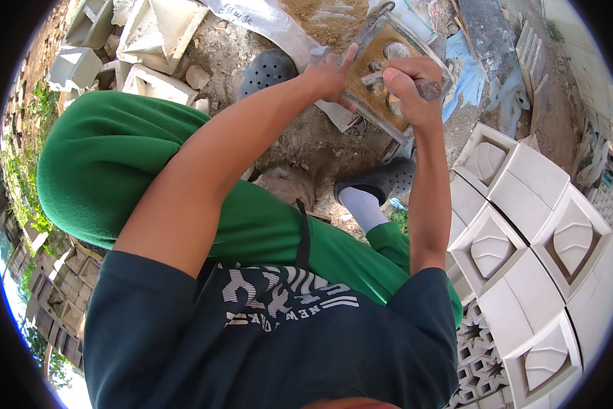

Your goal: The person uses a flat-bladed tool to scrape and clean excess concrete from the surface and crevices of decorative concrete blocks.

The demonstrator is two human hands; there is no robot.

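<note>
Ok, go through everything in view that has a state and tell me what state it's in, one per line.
Metal mould: lying flat on the ground, filled with brown sandy mix.
Left hand: open, fingers spread, resting on the mould's edge.
Right hand: closed around a small tool over the mix.
White decorative blocks: finished, stacked in rows.
Sack: open, sand showing.

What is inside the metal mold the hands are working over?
The mold holds brown sandy fill with grey rounded lumps. The right hand, gripping a tool, and the left hand cover part of it.
</note>
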